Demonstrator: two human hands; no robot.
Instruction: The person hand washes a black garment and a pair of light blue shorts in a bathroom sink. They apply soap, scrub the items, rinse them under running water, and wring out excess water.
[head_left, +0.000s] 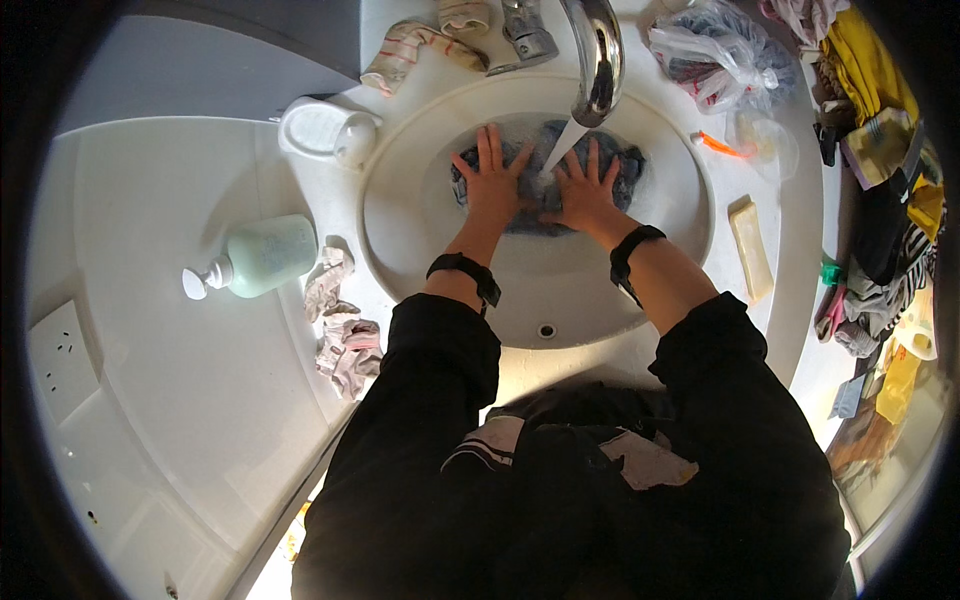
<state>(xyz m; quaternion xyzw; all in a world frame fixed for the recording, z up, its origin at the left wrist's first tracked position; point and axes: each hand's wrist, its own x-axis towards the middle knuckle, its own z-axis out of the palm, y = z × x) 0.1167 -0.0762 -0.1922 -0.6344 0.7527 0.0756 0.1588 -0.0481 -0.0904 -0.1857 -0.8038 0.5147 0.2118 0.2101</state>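
Observation:
A white oval washbasin (540, 300) lies before me with water in its bowl. In the water spreads a soaked dark blue cloth (631, 163). My left hand (493, 182) rests flat on the cloth's left part, palm down and fingers spread. On the right part lies my right hand (589, 186), also palm down with its fingers apart. From the curved chrome faucet (600, 67) a stream of water (562, 146) falls between the two hands onto the cloth. Whether the fingertips pinch any fabric does not show; both hands look flat.
Left of the basin are a pump bottle (271, 253), crumpled pale socks (349, 352) and a white soap dish (326, 133). Striped socks (409, 56) lie behind it. On the right are a soap bar (750, 249), a knotted plastic bag (724, 64) and piled clothes (877, 217).

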